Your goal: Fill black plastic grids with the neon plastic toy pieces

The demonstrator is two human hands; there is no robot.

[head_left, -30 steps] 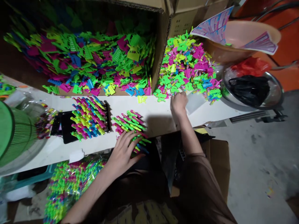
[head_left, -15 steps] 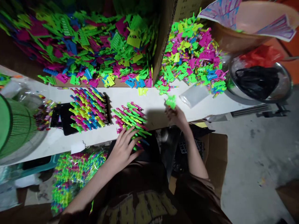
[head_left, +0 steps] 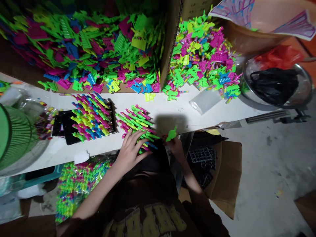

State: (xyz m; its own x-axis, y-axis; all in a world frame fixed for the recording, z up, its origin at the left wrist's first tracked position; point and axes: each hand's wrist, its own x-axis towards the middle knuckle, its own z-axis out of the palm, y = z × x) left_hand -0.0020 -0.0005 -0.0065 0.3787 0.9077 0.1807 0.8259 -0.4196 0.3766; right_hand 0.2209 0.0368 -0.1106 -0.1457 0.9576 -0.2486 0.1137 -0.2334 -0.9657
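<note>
My right hand is closed on a bright green plastic piece, just over the table's front edge. The piece has a thin spike at its top; its lower part is hidden by the fingers. My left hand lies with fingers spread over the near side of a set of slanted pink and green plastic pieces standing in rows. What supports these rows is mostly hidden. To their left, a fuller set of pink, yellow and blue pieces stands in a black tray.
A cardboard box full of flat coloured pieces stands at the back. A heap of similar pieces lies right of it, near a metal bowl. A green basket is at the left. Below the table sits an open carton.
My right hand has come down and left with the green piece, from above the table to its front edge. My left hand has barely moved.
</note>
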